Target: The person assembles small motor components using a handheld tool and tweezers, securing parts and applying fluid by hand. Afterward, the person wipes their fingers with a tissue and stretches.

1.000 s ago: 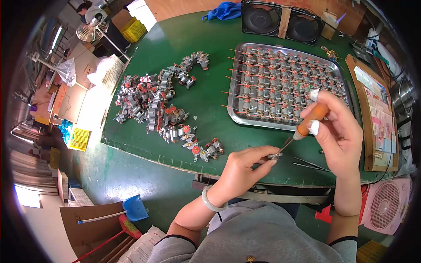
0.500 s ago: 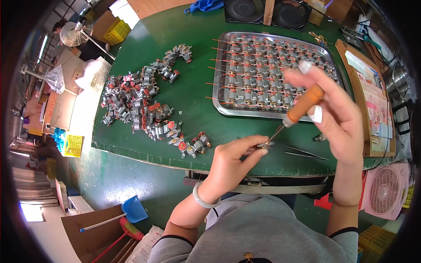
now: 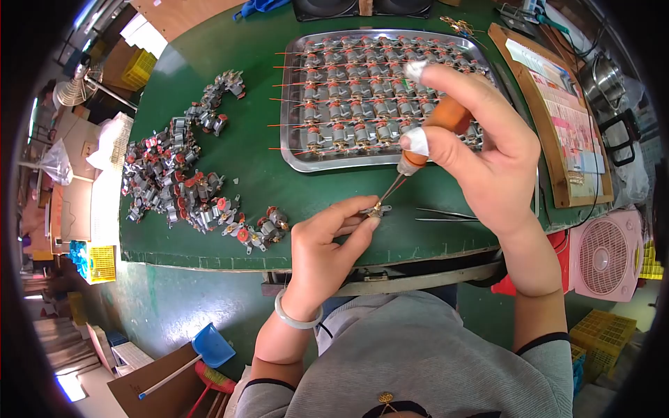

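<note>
My left hand (image 3: 333,240) pinches a small metal part (image 3: 377,210) between thumb and forefinger above the front of the green table. My right hand (image 3: 484,143) holds a screwdriver by its orange handle (image 3: 437,129), with white wraps on the thumb and a fingertip. The screwdriver's thin shaft slants down to the metal part, and a thin reddish wire runs beside it. Behind my hands, a metal tray (image 3: 306,164) holds rows of small silver components with red tops and red wires. A loose pile of similar components (image 3: 167,174) lies to the left.
Tweezers (image 3: 446,215) lie on the green table (image 3: 258,150) below my right hand. A wooden-framed board (image 3: 557,118) stands at the right, near a metal pot (image 3: 605,82). Black fans (image 3: 324,7) are at the back. A pink fan (image 3: 606,254) stands right of the table.
The view has shifted, so the table and tray appear further left and higher. My right hand has turned around the orange handle. My left hand still pinches the part.
</note>
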The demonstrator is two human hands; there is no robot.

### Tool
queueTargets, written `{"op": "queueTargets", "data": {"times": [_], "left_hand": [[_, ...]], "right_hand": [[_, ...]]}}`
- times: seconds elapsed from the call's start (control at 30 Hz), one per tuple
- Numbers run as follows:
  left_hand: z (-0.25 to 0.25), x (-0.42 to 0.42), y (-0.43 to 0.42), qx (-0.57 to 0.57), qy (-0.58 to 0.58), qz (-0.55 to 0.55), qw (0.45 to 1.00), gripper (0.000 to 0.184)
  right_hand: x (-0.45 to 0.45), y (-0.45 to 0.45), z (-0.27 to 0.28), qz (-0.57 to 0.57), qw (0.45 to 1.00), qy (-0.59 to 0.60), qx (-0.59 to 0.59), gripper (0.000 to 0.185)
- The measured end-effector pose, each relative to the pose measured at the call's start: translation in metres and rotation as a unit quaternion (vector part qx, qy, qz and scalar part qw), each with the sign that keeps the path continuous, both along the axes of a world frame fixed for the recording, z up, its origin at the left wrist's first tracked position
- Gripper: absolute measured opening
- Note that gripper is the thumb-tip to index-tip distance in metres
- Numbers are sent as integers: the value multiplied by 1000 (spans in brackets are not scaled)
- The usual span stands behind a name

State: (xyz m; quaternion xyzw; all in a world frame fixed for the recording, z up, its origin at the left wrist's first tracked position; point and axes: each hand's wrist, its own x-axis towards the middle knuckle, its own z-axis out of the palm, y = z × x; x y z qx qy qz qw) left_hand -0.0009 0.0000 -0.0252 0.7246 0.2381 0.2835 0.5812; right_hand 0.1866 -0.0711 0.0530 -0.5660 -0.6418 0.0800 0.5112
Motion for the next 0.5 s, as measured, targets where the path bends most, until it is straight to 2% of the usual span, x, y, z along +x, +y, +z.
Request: {"op": "queueTargets", "data": {"times": [0.03, 0.1, 0.17, 0.23, 0.27, 0.37, 0.4, 0.5], "left_hand": [[-1, 0, 0, -3, -4, 0, 1000, 25], [-2, -1, 0, -13, -8, 1, 1000, 25], [-3, 0, 0, -12, -13, 7, 1000, 25], [-4, 1, -1, -3, -16, 16, 1000, 24], [-3, 1, -1, 0, -13, 15, 1000, 24], [-1, 1, -2, 14, -3, 14, 1000, 23], [-1, 1, -2, 17, -1, 14, 1000, 23], [-2, 0, -3, 42, -2, 18, 999, 23]], "right_hand": [[1, 0, 0, 5, 1000, 6, -4, 47], [-8, 4, 4, 75, 963, 255, -52, 51], [0, 0, 12, 72, 968, 219, -104, 42], [6, -1, 16, 25, 983, 109, -144, 34], [2, 2, 13, 4, 985, 137, -101, 22], [-7, 10, 10, -11, 961, 234, -146, 28], [-14, 13, 8, -46, 965, 233, -114, 39], [-14, 7, 8, -52, 976, 178, -118, 31]]}}
